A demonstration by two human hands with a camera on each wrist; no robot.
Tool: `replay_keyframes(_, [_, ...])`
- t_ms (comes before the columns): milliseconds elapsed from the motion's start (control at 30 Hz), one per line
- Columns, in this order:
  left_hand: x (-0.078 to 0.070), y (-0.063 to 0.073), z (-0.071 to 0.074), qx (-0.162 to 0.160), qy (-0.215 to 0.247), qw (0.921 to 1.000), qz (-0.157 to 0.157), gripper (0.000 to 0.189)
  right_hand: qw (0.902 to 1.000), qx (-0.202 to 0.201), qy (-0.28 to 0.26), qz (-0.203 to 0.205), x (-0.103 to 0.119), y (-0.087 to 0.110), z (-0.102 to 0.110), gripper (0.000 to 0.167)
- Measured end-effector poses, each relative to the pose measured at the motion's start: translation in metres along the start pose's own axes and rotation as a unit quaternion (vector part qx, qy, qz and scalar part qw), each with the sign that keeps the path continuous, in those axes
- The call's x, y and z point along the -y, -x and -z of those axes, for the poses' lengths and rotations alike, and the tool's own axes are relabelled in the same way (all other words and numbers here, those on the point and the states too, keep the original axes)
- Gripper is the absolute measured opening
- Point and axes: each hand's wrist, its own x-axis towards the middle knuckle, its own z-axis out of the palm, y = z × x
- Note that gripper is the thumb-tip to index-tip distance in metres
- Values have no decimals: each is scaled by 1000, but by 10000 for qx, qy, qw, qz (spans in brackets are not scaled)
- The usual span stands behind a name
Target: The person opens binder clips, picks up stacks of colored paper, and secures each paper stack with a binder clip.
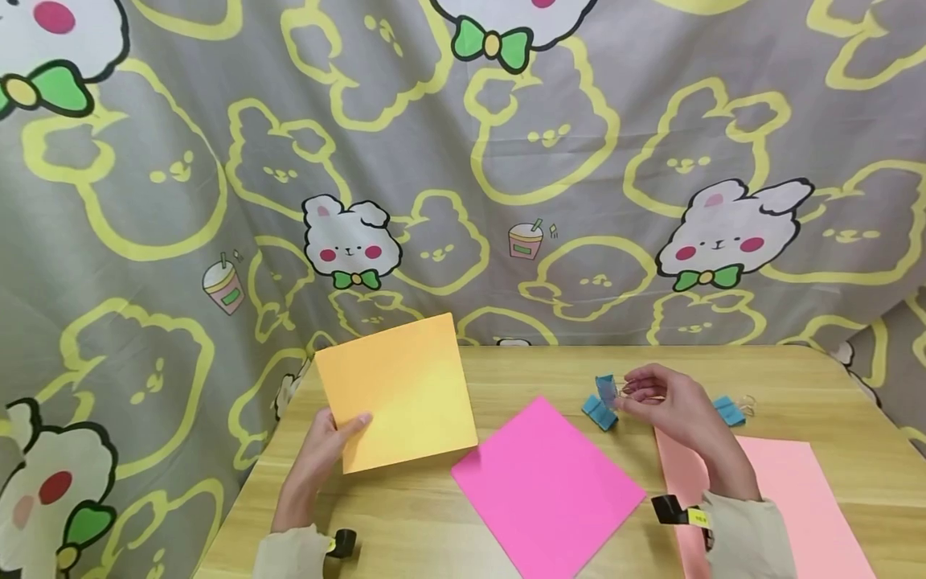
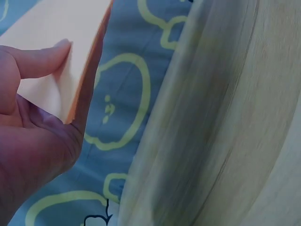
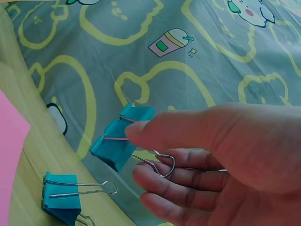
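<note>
My left hand [image 1: 325,446] grips a yellow-orange stack of paper [image 1: 405,394] by its left edge, raised and tilted above the table. The thumb lies on its front face; in the left wrist view the paper's edge [image 2: 89,61] looks several sheets thick. At the right, my right hand [image 1: 669,402] pinches a blue binder clip [image 3: 123,134] by its wire handles, off the table. Just below it, a second blue binder clip [image 3: 62,197] rests on the wood. Beyond the right wrist lies a third blue binder clip [image 1: 729,410].
Bright pink paper [image 1: 547,489] lies turned cornerwise at the middle of the wooden table [image 1: 405,523]. Light pink paper [image 1: 788,490] lies at the right, partly under the right forearm. A patterned grey curtain [image 1: 434,161] hangs behind the table and along its left side.
</note>
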Motion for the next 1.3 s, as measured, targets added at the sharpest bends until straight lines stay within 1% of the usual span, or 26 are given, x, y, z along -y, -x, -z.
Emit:
replay_keyframes(133, [-3,-1,-5,77,81,9999,28,25,9995,171,-273,12,-2,-1,-1,52])
replay_keyframes(233, [-4,-1,-10,142,-15,9999,-42,23,9991,331,-280,-33,-3,-1,-1,51])
replay_keyframes(333, [-5,-1,-14,227,-64,9996,-135,24,9978,610,-253,-15,-5,-2,-2,48])
replay_keyframes(467, [-6,-2,-20,411,174,9989,-116,29,9947,940,-390,135,-7,-3,-5,43])
replay_keyframes(533, [-6,-3,-24,480,286,9984,-36,30,9937,1022,-432,182,-8,-3,-6,44])
replay_keyframes(600, [-6,-3,-26,490,305,9983,13,29,9937,1039,-401,99,-7,-3,-7,45])
replay_keyframes(733, [-6,-5,-32,554,299,9980,-23,29,9937,1069,-339,-48,-6,-2,-6,46])
replay_keyframes(900, [-4,-6,-38,779,341,9963,-141,29,9906,1181,-622,-288,-7,-1,-6,43])
replay_keyframes(1000, [-2,-7,-42,955,336,9946,-213,28,9865,1364,-790,-439,-8,-2,-7,45])
replay_keyframes(1067, [-1,-8,-45,1058,414,9934,-186,27,9834,1548,-854,-414,-10,-4,-8,45])
replay_keyframes(1133, [0,-9,-48,1133,496,9923,-111,26,9806,1737,-859,-306,-11,-5,-9,44])
replay_keyframes(1200, [1,-10,-51,1170,584,9914,-18,25,9780,1892,-858,-192,-12,-7,-9,41])
replay_keyframes(1300, [-1,-10,-56,1226,667,9902,87,25,9753,2020,-889,-61,-13,-7,-10,33])
